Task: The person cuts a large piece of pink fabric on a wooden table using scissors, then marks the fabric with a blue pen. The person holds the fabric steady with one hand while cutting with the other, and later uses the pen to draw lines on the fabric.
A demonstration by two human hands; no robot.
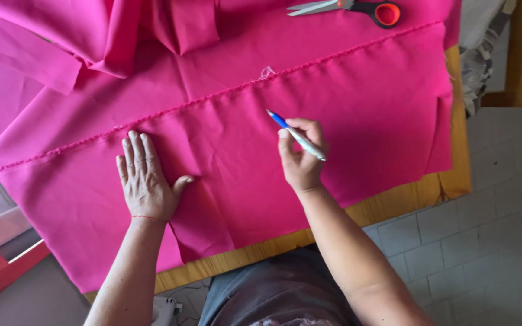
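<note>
Looking down from head height, 2 bare forearms reach out over a wooden table [406, 199] draped with bright pink fabric [357, 102]. The left hand [146, 178] lies flat and fully open on the cloth, palm down, the 4 fingers close together and pointing away, the thumb spread to the right. It grips nothing; it simply presses on the fabric, left of centre. A thin red thread circles that wrist. The right hand [300, 154] is closed around a pen [294, 134] with a blue front end and a white barrel. The blue tip points up and to the left, close above the cloth; whether it touches cannot be told. The pen sits to the right of the flat hand, with bare fabric between the 2 hands.

A frayed raw edge [225, 92] of the top layer runs diagonally just beyond both hands, rising toward the far right. More pink cloth lies folded and bunched at the far left [92, 30]. Scissors [351, 8] with red and black handles rest on the fabric at the far edge, well apart from the hands. Grey floor tiles [490, 241] show on the right.
</note>
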